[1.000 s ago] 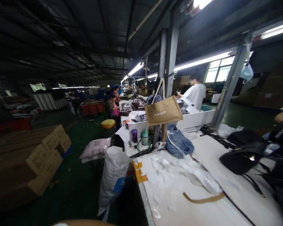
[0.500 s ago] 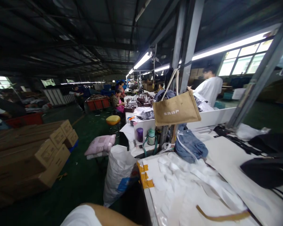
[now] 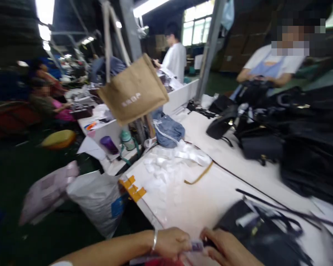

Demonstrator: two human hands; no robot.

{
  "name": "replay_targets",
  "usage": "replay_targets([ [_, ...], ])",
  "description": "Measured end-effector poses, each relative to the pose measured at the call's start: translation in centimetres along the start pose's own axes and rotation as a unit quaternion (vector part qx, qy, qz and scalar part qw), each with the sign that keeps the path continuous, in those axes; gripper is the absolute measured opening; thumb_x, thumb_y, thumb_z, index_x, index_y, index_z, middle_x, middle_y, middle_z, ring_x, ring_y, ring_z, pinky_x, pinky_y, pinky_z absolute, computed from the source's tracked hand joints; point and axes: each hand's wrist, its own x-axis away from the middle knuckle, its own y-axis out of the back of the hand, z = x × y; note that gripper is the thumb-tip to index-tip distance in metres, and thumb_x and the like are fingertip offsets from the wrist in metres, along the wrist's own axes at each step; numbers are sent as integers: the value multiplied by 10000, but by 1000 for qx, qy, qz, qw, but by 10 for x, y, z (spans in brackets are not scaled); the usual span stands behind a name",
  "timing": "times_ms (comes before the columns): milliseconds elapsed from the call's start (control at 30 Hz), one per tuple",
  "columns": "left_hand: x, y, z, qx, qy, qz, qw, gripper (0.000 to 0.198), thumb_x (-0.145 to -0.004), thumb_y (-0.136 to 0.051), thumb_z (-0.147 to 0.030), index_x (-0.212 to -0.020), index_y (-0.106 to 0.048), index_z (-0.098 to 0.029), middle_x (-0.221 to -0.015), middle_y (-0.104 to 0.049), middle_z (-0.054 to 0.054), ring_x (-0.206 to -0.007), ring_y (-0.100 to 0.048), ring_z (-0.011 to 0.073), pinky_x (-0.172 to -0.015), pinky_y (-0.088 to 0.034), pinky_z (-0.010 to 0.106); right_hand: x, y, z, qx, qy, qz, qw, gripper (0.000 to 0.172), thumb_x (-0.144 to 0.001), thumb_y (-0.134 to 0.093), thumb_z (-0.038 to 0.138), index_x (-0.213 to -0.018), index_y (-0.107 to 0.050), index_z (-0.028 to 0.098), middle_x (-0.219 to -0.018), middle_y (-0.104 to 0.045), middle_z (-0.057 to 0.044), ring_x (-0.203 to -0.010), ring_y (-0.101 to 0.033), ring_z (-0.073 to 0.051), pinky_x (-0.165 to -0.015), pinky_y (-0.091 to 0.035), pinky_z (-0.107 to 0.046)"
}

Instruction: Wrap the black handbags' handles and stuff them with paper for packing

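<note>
At the near edge of the table, my left hand (image 3: 173, 242), with a pale bracelet at its wrist, is closed on a see-through plastic piece (image 3: 196, 245) with a purplish tint. Facing it from the right, my right hand (image 3: 224, 247) has bent fingers around the other end of that piece, where something dark shows; blur hides exactly what it pinches. Below the hands lies something red (image 3: 163, 261), partly cut off by the frame. A black bag (image 3: 255, 225) with a white tag rests on the table just right of my right hand.
White strips (image 3: 166, 162) and a brown strap (image 3: 199, 175) lie on the table. Black bags (image 3: 258, 144) are piled at right, with a co-worker in an apron (image 3: 272, 68) behind. A tan tote (image 3: 135, 92) hangs from a post. A white sack (image 3: 97, 195) stands at left.
The view has swung right and down. Both my hands have come into sight at the bottom, along with the black bags and the aproned co-worker on the right.
</note>
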Motion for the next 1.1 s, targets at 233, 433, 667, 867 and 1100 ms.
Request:
replay_targets([
  [233,-13,1,-26,8,-14,-6,1000,545,-787,-337,-702,-806,-478,-176,-622,-491,-42,-434,-401,58,-422,-278,196,22,23,-30,-26,5,-23,999,210,-886,-435,297,-952,-611,202,-886,-641,-62,-853,-557,-180,-760,-372,-269],
  [433,-20,-20,-43,5,-12,-7,1000,517,-813,-348,-663,-821,-491,-165,-624,-499,-41,-431,-394,48,-422,-269,187,36,25,-32,-40,78,-30,996,236,-890,-462,342,-1033,-601,215,-906,-639,-47,-871,-552,-176,-767,-362,-264],
  [667,-31,-28,-50,11,-11,-9,1000,503,-807,-365,-661,-809,-473,-169,-614,-499,-44,-407,-375,44,-404,-264,190,49,22,-48,-6,48,-60,997,206,-889,-460,298,-948,-618,179,-858,-629,-62,-835,-540,-175,-749,-353,-269],
  [867,-42,-25,-60,-2,-17,-6,1000,499,-794,-392,-660,-787,-468,-167,-596,-494,-42,-399,-373,46,-396,-263,194,51,27,-60,-9,48,-74,996,234,-861,-521,317,-1046,-593,195,-906,-638,-57,-883,-545,-187,-777,-352,-278],
  [1100,-62,-10,-85,-7,-20,-8,1000,475,-800,-396,-644,-781,-453,-173,-589,-478,-49,-404,-367,50,-390,-280,194,36,45,-73,9,55,-83,995,200,-886,-468,288,-926,-628,174,-858,-651,-64,-856,-556,-181,-767,-351,-275],
])
